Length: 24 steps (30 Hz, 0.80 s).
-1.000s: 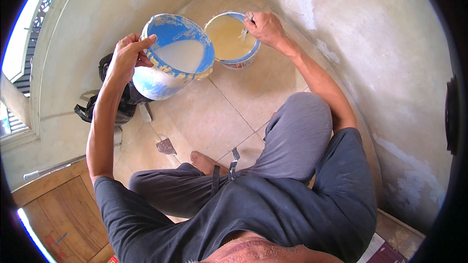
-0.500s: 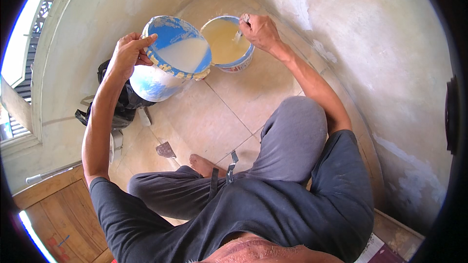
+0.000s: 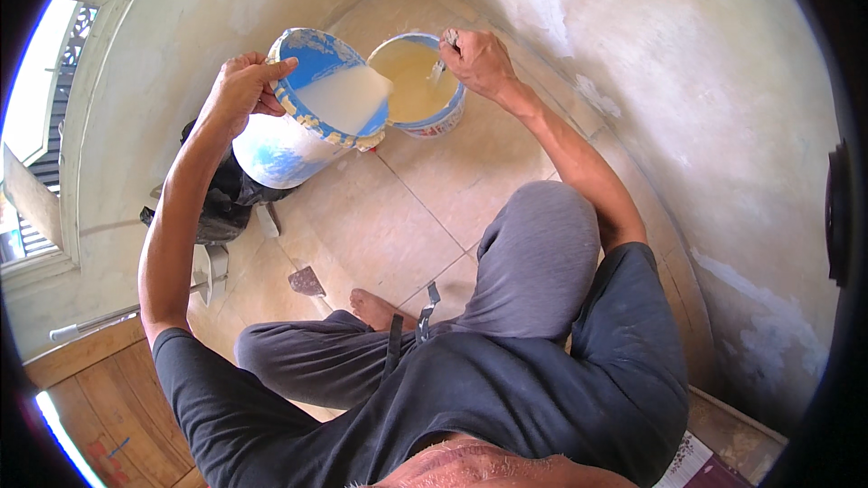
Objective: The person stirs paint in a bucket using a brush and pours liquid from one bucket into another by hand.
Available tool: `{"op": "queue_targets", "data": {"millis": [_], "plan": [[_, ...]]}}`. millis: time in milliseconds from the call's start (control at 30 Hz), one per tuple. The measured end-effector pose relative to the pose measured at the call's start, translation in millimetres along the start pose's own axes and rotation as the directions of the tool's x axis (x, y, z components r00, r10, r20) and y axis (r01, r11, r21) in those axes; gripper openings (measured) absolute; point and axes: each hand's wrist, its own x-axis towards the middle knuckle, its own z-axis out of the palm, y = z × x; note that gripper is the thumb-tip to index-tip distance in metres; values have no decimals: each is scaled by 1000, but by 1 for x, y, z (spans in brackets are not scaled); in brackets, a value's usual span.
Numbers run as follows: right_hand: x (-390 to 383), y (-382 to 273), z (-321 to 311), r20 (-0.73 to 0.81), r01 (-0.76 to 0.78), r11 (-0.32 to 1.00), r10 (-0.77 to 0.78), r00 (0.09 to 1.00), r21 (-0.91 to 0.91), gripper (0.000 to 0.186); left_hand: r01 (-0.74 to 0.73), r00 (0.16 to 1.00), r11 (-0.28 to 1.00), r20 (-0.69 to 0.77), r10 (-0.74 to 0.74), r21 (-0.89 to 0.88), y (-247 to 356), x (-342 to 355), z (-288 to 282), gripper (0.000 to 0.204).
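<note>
My left hand (image 3: 244,90) grips the rim of a white, blue-splashed bucket (image 3: 285,154), tilted rightward, its blue inside holding milky liquid (image 3: 339,99) that runs over the lip toward the second bucket. That second bucket (image 3: 432,126), blue-rimmed, stands on the floor just right of it with yellowish liquid inside. My right hand (image 3: 481,63) is closed on the handle of a stirring tool (image 3: 451,40) at that bucket's far right edge; the tool's lower end is largely hidden in the liquid.
A black plastic bag (image 3: 217,217) lies by the left wall. Scrapers (image 3: 306,280) are on the tiled floor (image 3: 407,226) near my bent legs. Walls meet in a corner behind the buckets; a patched wall (image 3: 687,126) is close on my right. A window and wooden panel (image 3: 108,398) are at left.
The left bucket is tipped further, and its milky liquid now reaches past the lip over the second bucket. Both my hands have shifted slightly leftward, keeping their holds.
</note>
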Motion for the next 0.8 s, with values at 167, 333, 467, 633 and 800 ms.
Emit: {"op": "queue_targets", "data": {"millis": [167, 333, 467, 633, 800], "plan": [[-1, -7, 7, -18, 0, 1000, 0, 1000, 14, 27, -16, 1000, 1000, 14, 16, -6, 2, -5, -9, 37], [-1, -12, 12, 5, -19, 1000, 19, 1000, -6, 29, -15, 999, 1000, 34, 14, 16, 4, -7, -17, 37], [-4, -14, 16, 8, -42, 999, 43, 999, -25, 30, -31, 999, 999, 40, 30, 34, 2, -7, -19, 37], [-4, -25, 19, 16, -52, 998, 53, 998, -25, 31, -29, 999, 999, 32, 29, 29, 2, -12, -25, 37], [-6, -31, 24, -4, -45, 999, 45, 999, -15, 30, -42, 999, 998, 25, 41, 42, 0, -14, -28, 37]]}}
